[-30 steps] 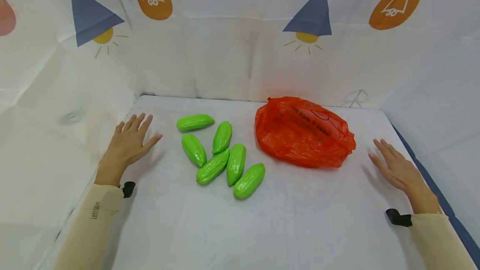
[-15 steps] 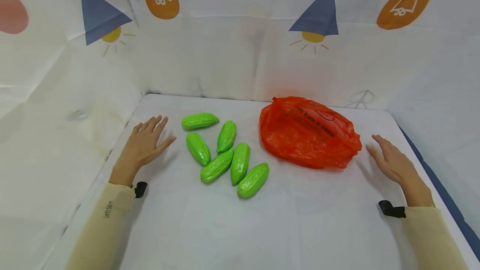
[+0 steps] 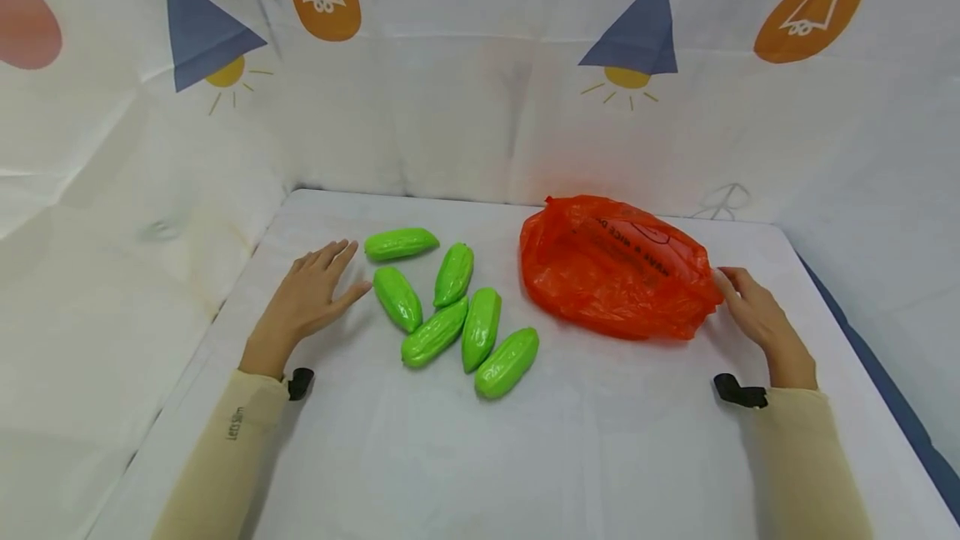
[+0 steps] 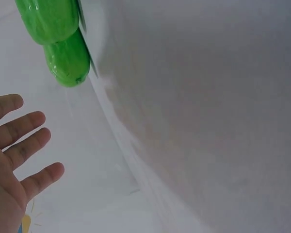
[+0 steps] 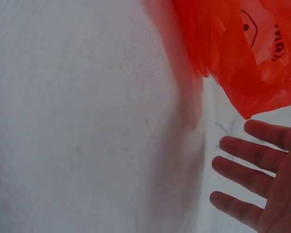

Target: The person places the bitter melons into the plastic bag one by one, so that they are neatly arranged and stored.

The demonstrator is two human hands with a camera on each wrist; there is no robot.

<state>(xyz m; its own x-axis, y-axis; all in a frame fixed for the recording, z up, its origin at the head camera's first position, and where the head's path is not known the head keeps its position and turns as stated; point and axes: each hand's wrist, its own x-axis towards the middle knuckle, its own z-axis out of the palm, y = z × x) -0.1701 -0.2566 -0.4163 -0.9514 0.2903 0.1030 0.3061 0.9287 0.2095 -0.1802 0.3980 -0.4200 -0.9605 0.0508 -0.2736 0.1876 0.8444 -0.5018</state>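
Several glossy green cucumbers lie loosely grouped left of the table's middle. To their left my left hand is spread with straight fingers, its thumb tip close beside one cucumber. In the left wrist view the fingers of this hand hold nothing, and two cucumbers show above. A crumpled red plastic bag with dark print lies at the back right. At the bag's right end is my right hand; in the right wrist view its straight fingers are beside the bag's lower corner.
A white cloth covers the table. Behind it and at the sides hangs a white sheet printed with lamps and bulbs. A dark blue strip runs along the right table edge. Black straps sit at both wrists.
My right hand has moved left up to the bag's right end. The left hand has moved right, nearer the cucumbers. The head view has shifted slightly; bag and cucumbers lie as before.
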